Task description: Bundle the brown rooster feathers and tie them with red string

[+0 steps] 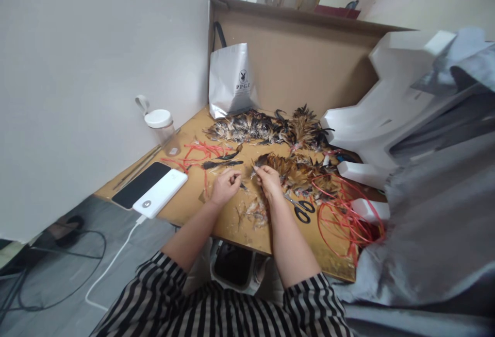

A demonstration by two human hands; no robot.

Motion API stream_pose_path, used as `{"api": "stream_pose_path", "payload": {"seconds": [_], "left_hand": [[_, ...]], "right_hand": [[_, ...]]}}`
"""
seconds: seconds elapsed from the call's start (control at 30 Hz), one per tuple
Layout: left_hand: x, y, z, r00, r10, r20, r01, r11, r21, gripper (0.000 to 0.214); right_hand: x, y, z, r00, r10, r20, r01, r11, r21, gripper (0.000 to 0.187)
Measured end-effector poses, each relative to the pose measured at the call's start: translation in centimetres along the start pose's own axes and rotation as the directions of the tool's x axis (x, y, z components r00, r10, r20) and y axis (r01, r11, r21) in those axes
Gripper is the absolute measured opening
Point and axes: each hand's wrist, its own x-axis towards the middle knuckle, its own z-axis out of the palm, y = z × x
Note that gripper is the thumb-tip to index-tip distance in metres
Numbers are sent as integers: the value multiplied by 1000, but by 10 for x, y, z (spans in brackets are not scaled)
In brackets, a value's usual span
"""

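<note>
Over the middle of the wooden table, my left hand (pixel 227 186) is closed, its fingers curled and thumb pressed against them. Whatever it holds is too small to make out. My right hand (pixel 269 180), a short way to the right, pinches a brown feather (pixel 263 159) between thumb and fingertips. Just behind and right of it lies a pile of brown feathers (pixel 294 169). Two dark feathers (pixel 222 164) rest beyond my left hand. Feather scraps (pixel 253 212) are scattered between my forearms. Black-handled scissors (pixel 300 208) lie beside my right wrist.
Bundled feathers (pixel 247 127) line the back, before a silver bag (pixel 232 79). Red string lies left (pixel 197 154) and tangled right (pixel 340 218). A phone (pixel 143 185), white power bank (pixel 160 192) and lidded jar (pixel 162 128) stand left. White foam (pixel 367 105) borders the right.
</note>
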Motion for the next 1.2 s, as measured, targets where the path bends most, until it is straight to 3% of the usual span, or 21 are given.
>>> {"api": "stream_pose_path", "payload": {"seconds": [0.17,0.37,0.73,1.0,1.2], "left_hand": [[0,7,-2,999,-10,35,12,998,-57,15],[-1,-2,3,998,-30,50,34,996,-85,17],[-1,-17,14,974,-210,86,226,932,-283,17],[0,-20,15,978,-159,134,194,928,-317,26],[-1,-17,11,992,-100,71,114,965,-237,18]], "right_hand": [[-6,0,10,997,-74,-2,73,986,-147,32],[-10,3,19,995,-103,5,102,979,-179,31],[-12,4,24,992,-123,-26,116,974,-194,29],[-9,10,22,982,-184,-36,172,960,-223,26],[-9,11,22,976,-216,-44,197,944,-265,25]]}}
